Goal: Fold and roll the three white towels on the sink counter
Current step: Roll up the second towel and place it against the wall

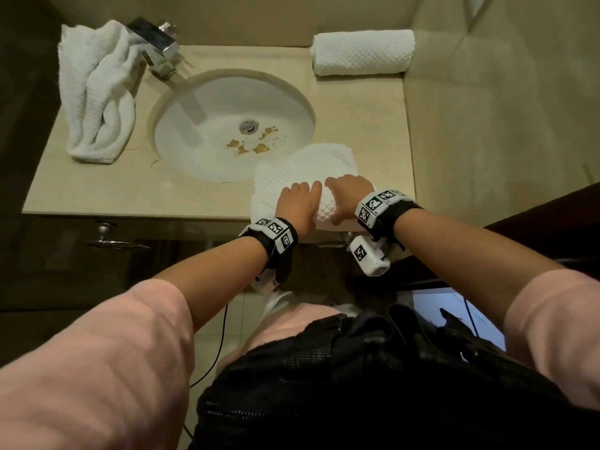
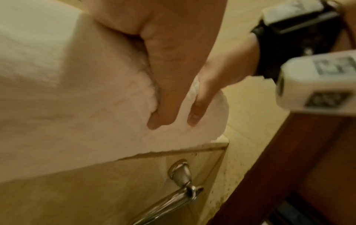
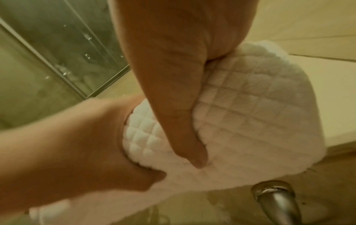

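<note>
Three white towels were in view, and both hands worked the middle one. The left hand (image 1: 300, 203) and right hand (image 1: 347, 196) lay side by side, each curled over the started roll of the waffle towel (image 1: 305, 167), thumbs tucked against its near face at the counter (image 1: 97, 196) edge; the flat, unrolled part stretched ahead of the fingertips toward the sink (image 1: 181, 131). A finished rolled towel (image 1: 363, 52) sat well ahead of the right hand against the back wall, and a crumpled towel (image 1: 97, 95) lay far ahead and to the left of the left hand, beside the faucet (image 1: 156, 43).

To roll well, both hands should probably advance evenly, pressing down and forward so the core stays tight. Keeping the two ends level would stop the roll coning, and the flat part over the sink rim may need tension so it does not sag into the bowl.
</note>
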